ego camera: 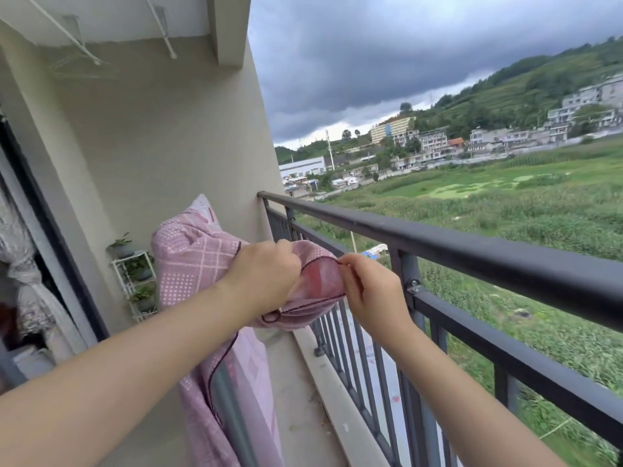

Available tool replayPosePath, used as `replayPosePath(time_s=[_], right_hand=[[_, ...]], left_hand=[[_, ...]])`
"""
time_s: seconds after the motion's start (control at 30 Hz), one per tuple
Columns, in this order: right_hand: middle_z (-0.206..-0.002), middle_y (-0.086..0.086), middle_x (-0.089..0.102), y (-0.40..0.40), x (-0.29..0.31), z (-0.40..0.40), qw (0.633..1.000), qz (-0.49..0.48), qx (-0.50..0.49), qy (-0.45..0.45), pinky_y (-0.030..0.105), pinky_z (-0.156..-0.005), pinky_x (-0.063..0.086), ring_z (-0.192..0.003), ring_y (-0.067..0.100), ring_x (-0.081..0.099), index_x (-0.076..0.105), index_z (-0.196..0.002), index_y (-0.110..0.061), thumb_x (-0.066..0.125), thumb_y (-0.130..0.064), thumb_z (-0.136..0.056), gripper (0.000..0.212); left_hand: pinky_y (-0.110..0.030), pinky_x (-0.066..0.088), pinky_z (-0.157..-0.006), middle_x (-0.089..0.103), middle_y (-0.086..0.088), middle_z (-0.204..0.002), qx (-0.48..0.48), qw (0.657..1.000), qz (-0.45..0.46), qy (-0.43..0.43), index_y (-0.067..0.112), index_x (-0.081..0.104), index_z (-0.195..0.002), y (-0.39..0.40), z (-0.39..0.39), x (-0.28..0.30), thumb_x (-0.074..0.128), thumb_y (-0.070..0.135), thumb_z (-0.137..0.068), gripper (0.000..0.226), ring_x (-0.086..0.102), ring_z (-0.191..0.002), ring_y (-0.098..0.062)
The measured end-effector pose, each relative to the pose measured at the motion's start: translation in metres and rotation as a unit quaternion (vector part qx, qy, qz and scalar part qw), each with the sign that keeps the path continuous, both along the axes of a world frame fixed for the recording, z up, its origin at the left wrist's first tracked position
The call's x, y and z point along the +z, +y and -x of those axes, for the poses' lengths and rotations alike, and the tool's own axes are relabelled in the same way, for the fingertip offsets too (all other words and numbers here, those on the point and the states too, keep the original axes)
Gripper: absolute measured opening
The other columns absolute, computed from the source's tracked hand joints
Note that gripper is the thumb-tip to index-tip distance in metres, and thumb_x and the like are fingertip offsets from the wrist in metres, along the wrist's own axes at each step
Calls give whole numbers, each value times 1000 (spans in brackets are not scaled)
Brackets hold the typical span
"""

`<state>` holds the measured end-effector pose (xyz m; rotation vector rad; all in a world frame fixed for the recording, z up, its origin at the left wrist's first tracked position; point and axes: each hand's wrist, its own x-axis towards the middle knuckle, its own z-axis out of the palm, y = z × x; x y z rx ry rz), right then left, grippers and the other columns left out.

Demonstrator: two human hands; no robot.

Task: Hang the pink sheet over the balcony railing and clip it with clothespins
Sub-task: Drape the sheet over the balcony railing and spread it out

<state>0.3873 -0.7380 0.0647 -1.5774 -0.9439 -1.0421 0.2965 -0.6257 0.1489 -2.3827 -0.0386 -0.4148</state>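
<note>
The pink sheet (pixel 192 261), checked and dotted with a dark piped hem, is bunched up in front of me and hangs down toward the balcony floor. My left hand (pixel 263 276) grips a fold of it from above. My right hand (pixel 367 291) pinches the dark hem between thumb and fingers, just right of the left hand. Both hands hold the cloth on the inner side of the dark metal balcony railing (pixel 472 251), a little below its top bar. No clothespins are in view.
A beige wall (pixel 161 146) closes the balcony's far end. A white plant rack (pixel 135 281) with potted plants stands against it. A dark door frame and curtain are at left. Drying rods and hangers hang from the ceiling (pixel 77 45). Fields and buildings lie beyond the railing.
</note>
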Motion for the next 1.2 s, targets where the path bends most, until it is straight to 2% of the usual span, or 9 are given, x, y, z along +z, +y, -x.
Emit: replayPosePath(time_s=[0.17,0.3,0.43,0.57,0.67,0.8,0.97,1.1,1.2], right_hand=[[-60,6,62,-13,-24,4,992,120,-28,-28,28,-46,43,-53,22,57,60,-74,-4,49,-22,-78,21],[-92,12,59,0,-26,6,936,274,-65,213,33,-66,42,-86,32,57,58,-91,-5,54,-23,-83,21],[-73,5,56,14,-24,1,897,242,-2,370,27,-60,36,-75,26,55,59,-78,-9,57,-27,-78,18],[-52,6,38,21,-16,-4,790,187,168,559,24,-45,28,-40,18,35,39,-57,-12,57,-24,-80,31],[-50,7,50,17,4,-13,708,196,233,638,13,-36,31,-32,13,40,47,-64,-6,49,-22,-89,30],[-43,9,57,16,62,-63,697,4,262,667,9,-23,27,-18,6,39,50,-67,-2,38,-9,-95,31],[-57,16,56,3,157,-88,571,-237,399,677,21,-26,44,-22,19,51,56,-74,6,48,-8,-91,23],[-31,3,49,-7,196,-98,771,-62,249,582,18,-44,47,-33,10,49,51,-48,-3,49,-7,-88,40],[-49,7,46,-15,214,-108,919,52,19,390,27,-49,45,-47,21,50,39,-53,-9,48,-7,-88,36]], left_hand=[[-11,30,-31,47,1,-34,-36,996,-78,-33,16,50,-33,3,-4,3,84,15,-20,36,46,-25,-17],[-12,26,-33,44,2,-33,-67,989,-129,-31,18,46,-32,2,5,4,73,7,-24,30,44,-24,-16],[-13,31,-29,46,-2,-33,-39,994,-96,-46,13,49,-30,5,7,17,84,9,-14,39,46,-22,-20],[-34,50,-68,63,-11,-98,81,993,-51,-68,4,62,-91,10,8,33,52,14,-86,15,64,-90,-31],[-37,46,-80,58,-10,-112,126,988,-32,-84,5,57,-104,12,11,44,35,14,-94,26,57,-105,-31],[-36,47,-82,58,-10,-113,119,988,-48,-86,6,55,-108,13,-2,48,33,6,-92,27,58,-105,-30],[-37,47,-84,57,-12,-119,108,980,-3,-170,7,50,-121,6,-22,79,36,5,-92,32,58,-108,-32],[-37,46,-83,58,-12,-121,134,971,30,-194,6,57,-111,6,-33,101,41,6,-90,27,57,-109,-33],[-37,47,-81,59,-13,-117,145,966,59,-206,5,57,-109,9,-37,110,42,5,-88,26,57,-107,-34]])
